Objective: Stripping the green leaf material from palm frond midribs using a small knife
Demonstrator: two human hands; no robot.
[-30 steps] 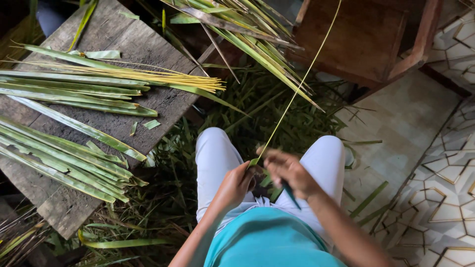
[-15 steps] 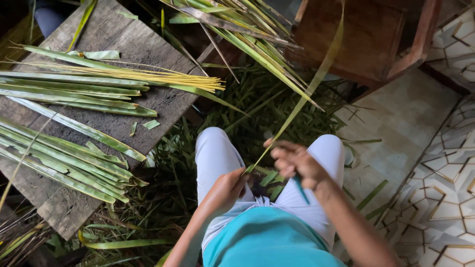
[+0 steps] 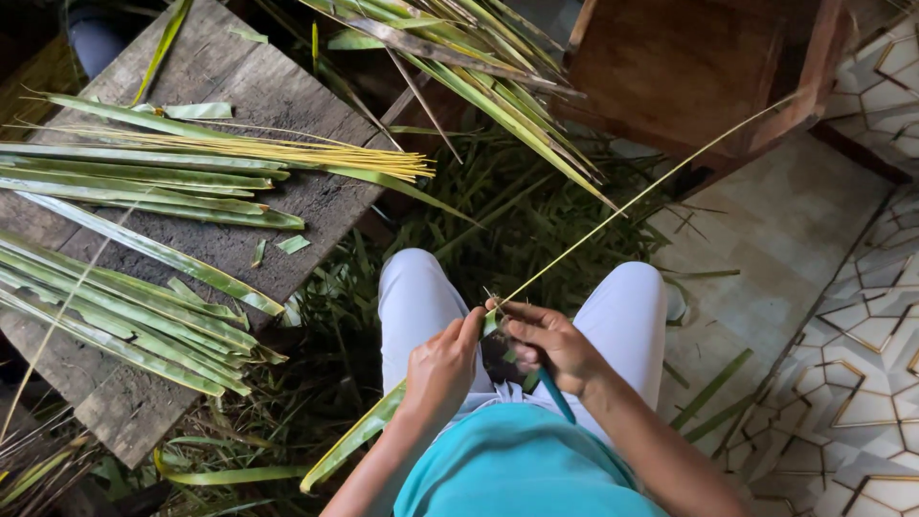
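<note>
Swinging lower now, the thin leaf rib [image 3: 632,203] points right; my left hand [image 3: 442,369] and right hand [image 3: 548,343] fingers pinch its base above my lap, the teal-handled knife [image 3: 555,394] risks nicking my thumb

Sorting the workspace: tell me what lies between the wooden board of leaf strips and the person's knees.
Head view: loose green leaf scraps litter the floor between the wooden board and the knees.
</note>
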